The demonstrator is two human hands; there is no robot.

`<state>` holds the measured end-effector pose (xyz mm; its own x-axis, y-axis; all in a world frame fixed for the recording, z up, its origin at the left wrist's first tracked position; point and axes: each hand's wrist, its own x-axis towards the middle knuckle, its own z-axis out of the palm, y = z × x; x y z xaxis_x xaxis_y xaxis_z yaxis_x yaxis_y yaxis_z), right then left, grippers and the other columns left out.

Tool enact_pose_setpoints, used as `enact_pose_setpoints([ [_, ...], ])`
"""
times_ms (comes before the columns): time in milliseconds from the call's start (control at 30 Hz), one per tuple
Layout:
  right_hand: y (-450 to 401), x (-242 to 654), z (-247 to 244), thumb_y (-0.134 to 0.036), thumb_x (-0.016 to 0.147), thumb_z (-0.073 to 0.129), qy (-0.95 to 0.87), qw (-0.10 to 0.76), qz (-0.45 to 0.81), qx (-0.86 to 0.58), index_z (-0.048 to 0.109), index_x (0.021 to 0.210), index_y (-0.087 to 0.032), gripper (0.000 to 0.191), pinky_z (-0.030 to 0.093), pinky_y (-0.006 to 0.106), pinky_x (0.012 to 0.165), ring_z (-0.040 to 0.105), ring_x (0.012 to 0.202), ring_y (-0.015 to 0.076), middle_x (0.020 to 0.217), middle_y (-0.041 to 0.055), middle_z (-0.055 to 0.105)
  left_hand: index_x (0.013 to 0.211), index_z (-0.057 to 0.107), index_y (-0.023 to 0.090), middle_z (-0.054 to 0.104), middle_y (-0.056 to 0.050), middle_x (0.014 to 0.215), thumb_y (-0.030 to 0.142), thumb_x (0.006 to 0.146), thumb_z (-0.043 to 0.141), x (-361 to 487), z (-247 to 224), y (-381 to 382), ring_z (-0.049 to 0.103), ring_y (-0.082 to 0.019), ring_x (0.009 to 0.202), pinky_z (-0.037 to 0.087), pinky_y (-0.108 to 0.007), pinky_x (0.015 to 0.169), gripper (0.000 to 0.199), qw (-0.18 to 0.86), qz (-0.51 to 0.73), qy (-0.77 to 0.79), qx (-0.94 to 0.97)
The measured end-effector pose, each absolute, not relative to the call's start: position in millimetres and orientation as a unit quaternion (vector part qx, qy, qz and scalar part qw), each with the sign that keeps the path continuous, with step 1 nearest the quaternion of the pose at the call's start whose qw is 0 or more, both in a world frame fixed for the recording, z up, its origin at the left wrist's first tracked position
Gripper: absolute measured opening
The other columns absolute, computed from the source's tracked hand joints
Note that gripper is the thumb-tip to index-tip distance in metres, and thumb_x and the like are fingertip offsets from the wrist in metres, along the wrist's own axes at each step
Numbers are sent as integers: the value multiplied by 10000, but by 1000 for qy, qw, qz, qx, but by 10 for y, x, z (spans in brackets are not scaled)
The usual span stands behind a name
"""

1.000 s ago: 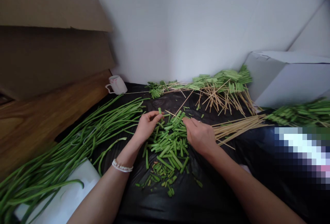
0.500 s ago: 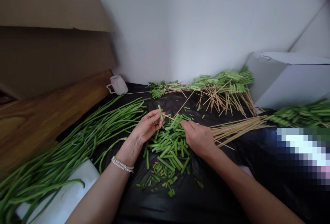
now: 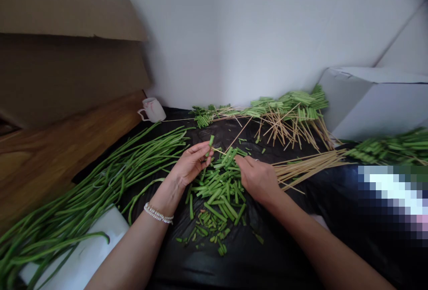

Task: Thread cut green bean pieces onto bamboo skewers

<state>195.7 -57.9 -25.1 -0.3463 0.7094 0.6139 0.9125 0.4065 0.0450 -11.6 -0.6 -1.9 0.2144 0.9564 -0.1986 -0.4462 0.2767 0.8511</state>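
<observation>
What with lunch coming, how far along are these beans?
Done: skewers loaded with bean pieces lie at the back and right. In hand: the left hand pinches a cut bean piece near a skewer tip. Left: the cut pile under the right hand, and long uncut beans.

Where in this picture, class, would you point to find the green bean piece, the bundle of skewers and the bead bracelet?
Green bean piece [image 3: 211,140]: head view, on its upper end.
Bundle of skewers [image 3: 309,167]: head view, on its middle.
Bead bracelet [image 3: 158,214]: head view, on its beads.
</observation>
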Motion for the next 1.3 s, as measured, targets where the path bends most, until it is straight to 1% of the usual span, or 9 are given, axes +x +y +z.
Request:
enact_pose_setpoints([
  [167, -574, 1956, -261, -126, 873, 425, -795, 260, -190, -514, 644, 1105, -180, 324, 331, 248, 577, 545, 640, 109, 797, 14, 662, 945, 703, 125, 699, -54, 821, 112, 762, 699, -103, -10, -7, 650, -102, 727, 532, -192, 649, 183, 708, 495, 376, 335],
  [400, -583, 1953, -253, -128, 878, 427, -794, 263, -193, -513, 647, 1100, -178, 316, 325, 251, 576, 548, 640, 116, 800, 13, 663, 851, 713, 114, 706, -56, 792, 64, 748, 696, -98, -16, 8, 646, -92, 678, 525, -178, 618, 115, 697, 511, 382, 327],
  [767, -597, 1935, -262, -126, 862, 445, -794, 247, -177, -527, 644, 1071, -177, 294, 312, 261, 568, 557, 646, 127, 791, 12, 663, 854, 707, 105, 706, -60, 801, 95, 729, 732, -43, -101, 1, 652, -98, 696, 531, -177, 625, 128, 704, 501, 377, 333],
  [1033, -600, 1923, -249, -129, 881, 427, -798, 235, -163, -530, 646, 1067, -179, 291, 306, 263, 565, 561, 654, 123, 790, 14, 664, 788, 700, 92, 683, -42, 749, 143, 645, 809, -43, -89, -4, 625, -81, 671, 487, -149, 585, 187, 682, 506, 403, 341],
  [1133, -604, 1920, -250, -129, 880, 424, -797, 223, -156, -539, 641, 1078, -181, 298, 309, 270, 563, 566, 660, 129, 810, 16, 665, 778, 707, 89, 681, -46, 741, 172, 606, 837, -51, -106, -1, 620, -87, 673, 481, -158, 597, 231, 673, 499, 413, 357],
  [1300, -618, 1904, -253, -129, 873, 425, -796, 216, -146, -547, 639, 1065, -182, 292, 311, 277, 566, 573, 657, 137, 812, 17, 662, 786, 721, 97, 677, -46, 731, 238, 583, 853, -46, -114, -14, 597, -85, 663, 459, -169, 607, 280, 663, 486, 413, 392],
])
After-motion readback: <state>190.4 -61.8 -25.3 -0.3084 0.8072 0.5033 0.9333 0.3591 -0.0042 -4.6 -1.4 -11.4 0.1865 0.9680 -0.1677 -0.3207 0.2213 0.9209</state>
